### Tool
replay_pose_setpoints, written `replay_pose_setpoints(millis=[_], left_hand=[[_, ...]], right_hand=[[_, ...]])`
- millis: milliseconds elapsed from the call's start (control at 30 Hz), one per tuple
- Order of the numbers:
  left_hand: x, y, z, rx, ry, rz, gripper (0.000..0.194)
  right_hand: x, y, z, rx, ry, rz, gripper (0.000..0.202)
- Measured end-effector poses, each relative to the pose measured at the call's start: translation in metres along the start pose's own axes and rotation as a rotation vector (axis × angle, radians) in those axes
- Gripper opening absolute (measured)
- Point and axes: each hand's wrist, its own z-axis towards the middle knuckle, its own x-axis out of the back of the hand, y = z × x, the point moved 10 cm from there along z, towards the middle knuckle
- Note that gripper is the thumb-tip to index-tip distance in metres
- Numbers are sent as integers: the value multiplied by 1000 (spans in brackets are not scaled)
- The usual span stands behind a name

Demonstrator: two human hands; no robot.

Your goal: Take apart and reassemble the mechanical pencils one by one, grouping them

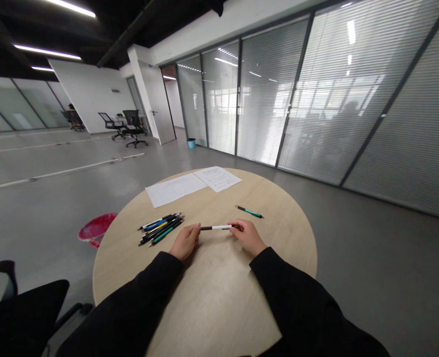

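A white pen (219, 227) with dark ends lies level between my two hands, just over the round wooden table (219, 277). My left hand (186, 241) pinches its left end between thumb and fingers. At the other end, the fingertips of my right hand (247, 235) are closed on the pen near its clip. To the left of my left hand rests a pile of pens (161, 229), with black, blue, yellow and green barrels. A single green and black pen (249, 211) lies apart, beyond my right hand.
Two printed sheets of paper (176, 189) lie at the table's far side. On the floor to the left stands a red bin (96, 229). A black chair (26, 312) is close by at the lower left. Farther off are office chairs (133, 124) and a blue bin (191, 143).
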Motion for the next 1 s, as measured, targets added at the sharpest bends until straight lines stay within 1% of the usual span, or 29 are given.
replay_pose_setpoints(millis=[133, 300, 400, 467, 667, 767, 833, 1000], left_hand=[[-1, -3, 0, 11, -14, -26, 55], [-5, -2, 2, -49, -48, -198, 38], [-7, 0, 2, -92, -75, -179, 34], [-6, 2, 2, -95, -79, -139, 36], [1, 11, -1, -99, -34, 35, 47], [-1, 7, -1, -40, -53, 55, 53], [-2, 4, -1, -29, -55, 39, 54], [-2, 6, 1, -92, -27, -141, 36]], right_hand=[[2, 0, 1, -5, 1, -19, 23], [6, 1, 2, -20, 29, -8, 23], [7, 2, 2, -24, 40, -3, 22], [7, 1, 2, -25, 35, -3, 22], [4, -3, 1, -34, -4, 31, 22], [4, -3, 1, -37, 0, 46, 22], [5, -2, 2, -35, 8, 50, 22], [6, 2, 3, -43, 19, 46, 22]])
